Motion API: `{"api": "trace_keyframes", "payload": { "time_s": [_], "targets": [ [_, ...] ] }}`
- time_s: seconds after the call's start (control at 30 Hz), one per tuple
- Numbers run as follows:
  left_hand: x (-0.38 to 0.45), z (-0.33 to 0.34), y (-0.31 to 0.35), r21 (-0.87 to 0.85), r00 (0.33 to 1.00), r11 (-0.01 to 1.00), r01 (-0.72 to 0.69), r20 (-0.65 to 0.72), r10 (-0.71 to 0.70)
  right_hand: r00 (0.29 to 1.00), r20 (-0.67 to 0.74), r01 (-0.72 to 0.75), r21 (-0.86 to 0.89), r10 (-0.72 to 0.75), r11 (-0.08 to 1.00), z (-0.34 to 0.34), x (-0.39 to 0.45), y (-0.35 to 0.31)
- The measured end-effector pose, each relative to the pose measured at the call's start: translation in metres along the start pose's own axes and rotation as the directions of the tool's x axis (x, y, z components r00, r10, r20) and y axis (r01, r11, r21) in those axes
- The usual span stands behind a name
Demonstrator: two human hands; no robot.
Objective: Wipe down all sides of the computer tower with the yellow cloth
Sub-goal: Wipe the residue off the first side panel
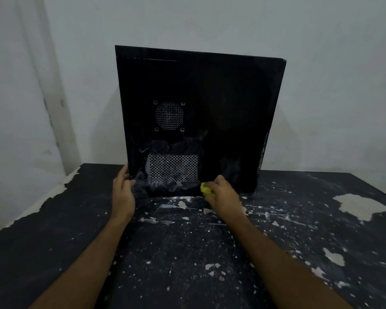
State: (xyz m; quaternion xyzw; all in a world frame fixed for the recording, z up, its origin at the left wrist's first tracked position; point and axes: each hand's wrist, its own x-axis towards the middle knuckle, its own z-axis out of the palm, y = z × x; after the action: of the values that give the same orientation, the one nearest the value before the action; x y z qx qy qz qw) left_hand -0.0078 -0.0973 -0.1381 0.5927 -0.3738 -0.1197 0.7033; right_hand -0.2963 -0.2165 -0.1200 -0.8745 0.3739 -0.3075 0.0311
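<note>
Both hands reach forward to the foot of the tower [210, 97], well apart from each other, one at each end of its lower edge. The right hand [223, 194] is curled round the cloth [206, 189], a small yellow wad that shows only at the thumb side of the fist, and presses it against the bottom of the facing panel, just right of the lower vent [173, 168]. The left hand [123, 190] grips the tower's lower left corner, its fingers wrapped behind the edge and the thumb lying on the front of the panel. Between the two hands the panel is smeared with grey dust, in streaks around the rectangular lower vent and up toward the square fan grille [169, 115] above it. Higher up and to the right the panel is plain black. The tower stands upright on the table [187, 253], its broad side toward the camera, leaning slightly so that the top edge slopes down to the right. The table is dark, flecked with pale chips where its coating has peeled, with a larger bare patch at the right and a ragged peeled strip along its left edge. Behind the tower is a pale wall [321, 85].
</note>
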Motion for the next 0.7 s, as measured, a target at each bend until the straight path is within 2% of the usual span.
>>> {"api": "trace_keyframes", "payload": {
  "time_s": [0.17,0.3,0.5,0.57,0.63,0.67,0.7],
  "targets": [
    [-0.001,0.0,0.005,0.015,1.0,1.0,0.008,0.009,-0.008,0.994,-0.03,-0.106,-0.06,0.105,0.993,-0.003,-0.006,0.008],
    [-0.007,0.002,0.013,0.005,1.0,1.0,0.014,0.007,-0.014,0.985,-0.038,-0.171,-0.02,0.17,0.985,0.003,-0.018,0.008],
    [-0.018,0.009,0.025,0.029,1.0,1.0,0.008,-0.023,-0.007,0.985,-0.047,-0.16,0.07,0.163,0.985,-0.003,-0.017,0.014],
    [-0.017,0.008,0.025,0.03,1.0,1.0,0.004,-0.028,-0.003,0.944,-0.159,-0.269,0.127,0.288,0.955,-0.013,-0.02,0.026],
    [-0.017,0.008,0.027,0.053,1.0,0.999,0.011,-0.018,-0.01,0.846,-0.255,-0.416,0.236,0.469,0.878,-0.022,-0.026,0.041],
    [-0.019,0.009,0.029,0.058,1.0,0.998,0.017,-0.015,-0.016,0.825,-0.266,-0.438,0.257,0.498,0.862,-0.024,-0.027,0.045],
    [-0.021,0.01,0.03,0.063,1.0,0.998,0.013,-0.011,-0.012,0.84,-0.258,-0.417,0.253,0.477,0.873,-0.023,-0.027,0.045]
  ]
}}
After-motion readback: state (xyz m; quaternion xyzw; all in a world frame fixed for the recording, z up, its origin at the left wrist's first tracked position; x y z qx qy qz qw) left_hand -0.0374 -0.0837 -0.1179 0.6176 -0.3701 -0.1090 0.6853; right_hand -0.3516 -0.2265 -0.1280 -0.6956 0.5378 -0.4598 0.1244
